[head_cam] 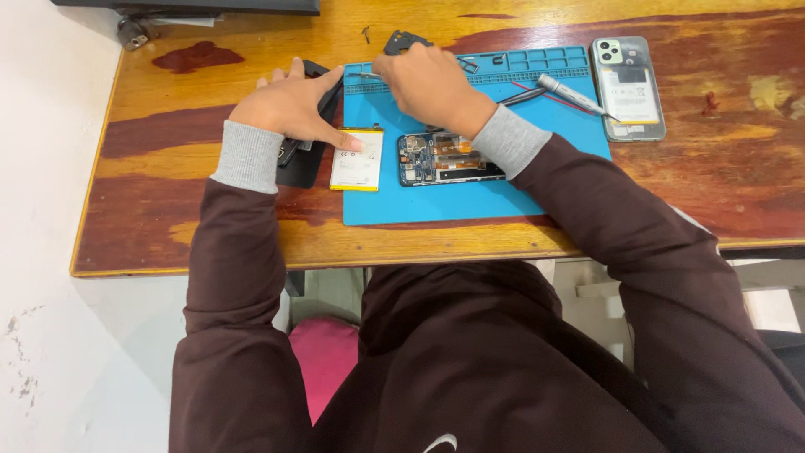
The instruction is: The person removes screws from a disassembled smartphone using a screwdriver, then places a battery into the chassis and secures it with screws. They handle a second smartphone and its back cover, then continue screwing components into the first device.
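- Our left hand (289,107) lies spread, fingers apart, near the desk's left edge, its palm pressing on a black flat piece (303,159) that runs off the left edge of the blue work mat (470,201). Its forefinger tip touches the top of the white battery (356,159).
- That battery lies flat on the mat's left edge, out of the phone and just beside it.
- Our right hand (428,84) is over the back part of the mat, fingers drawn together as if pinching something small. What it pinches is hidden, so we cannot tell whether it is clamped on anything. A thin metal tool tip shows just to the left of it.
- The opened phone (449,158) lies lengthwise in the middle of the mat, partly under our right wrist, with its circuit board and inner frame bare.
- A back cover (629,88) with camera cutouts lies inside up on the bare wood, just off the mat's right edge toward the desk's back right corner.
- A grey-handled screwdriver (574,95) lies slanted at the mat's back right corner, and tweezers (524,96) lie beside it.
- A small black part (405,40) sits at the mat's back edge, just behind our right hand.
- We judge the stripping down well along: cover off, battery out, board uncovered. Boards and small parts still sit in the frame, and nothing looks refitted.
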`<action>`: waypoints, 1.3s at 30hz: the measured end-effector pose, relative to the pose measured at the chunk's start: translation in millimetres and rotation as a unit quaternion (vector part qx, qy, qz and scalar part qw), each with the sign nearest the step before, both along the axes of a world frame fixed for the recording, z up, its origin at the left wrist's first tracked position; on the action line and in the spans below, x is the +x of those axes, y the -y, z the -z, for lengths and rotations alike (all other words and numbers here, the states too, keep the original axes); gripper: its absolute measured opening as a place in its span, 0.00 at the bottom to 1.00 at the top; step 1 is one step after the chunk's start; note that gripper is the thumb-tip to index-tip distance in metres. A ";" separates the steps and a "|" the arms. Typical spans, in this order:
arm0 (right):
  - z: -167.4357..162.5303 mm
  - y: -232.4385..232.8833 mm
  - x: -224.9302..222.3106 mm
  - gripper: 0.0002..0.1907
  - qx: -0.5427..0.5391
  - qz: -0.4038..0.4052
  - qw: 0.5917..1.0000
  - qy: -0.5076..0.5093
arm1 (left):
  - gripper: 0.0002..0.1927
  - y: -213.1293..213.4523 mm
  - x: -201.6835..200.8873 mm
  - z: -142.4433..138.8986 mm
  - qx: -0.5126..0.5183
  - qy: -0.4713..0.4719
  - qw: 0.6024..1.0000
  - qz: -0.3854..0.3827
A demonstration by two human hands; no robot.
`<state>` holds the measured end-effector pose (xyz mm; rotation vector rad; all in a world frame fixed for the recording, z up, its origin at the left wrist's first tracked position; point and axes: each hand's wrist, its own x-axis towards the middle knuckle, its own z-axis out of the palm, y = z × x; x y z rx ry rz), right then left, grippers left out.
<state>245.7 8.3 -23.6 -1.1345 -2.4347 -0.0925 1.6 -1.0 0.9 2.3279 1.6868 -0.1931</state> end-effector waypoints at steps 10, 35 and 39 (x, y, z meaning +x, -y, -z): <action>5.5 -7.9 0.2 0.12 -0.151 -0.055 0.983 -0.090 | 0.74 2.1 1.0 -4.1 0.001 -0.004 1.000 0.002; 12.6 -29.6 18.5 0.13 -0.290 -0.130 0.935 -0.158 | 0.75 3.0 1.1 -4.0 0.009 -0.010 1.000 0.007; 10.6 -26.8 17.5 0.13 -0.223 -0.128 0.956 -0.144 | 0.75 2.8 0.6 -3.4 0.009 -0.006 1.000 0.006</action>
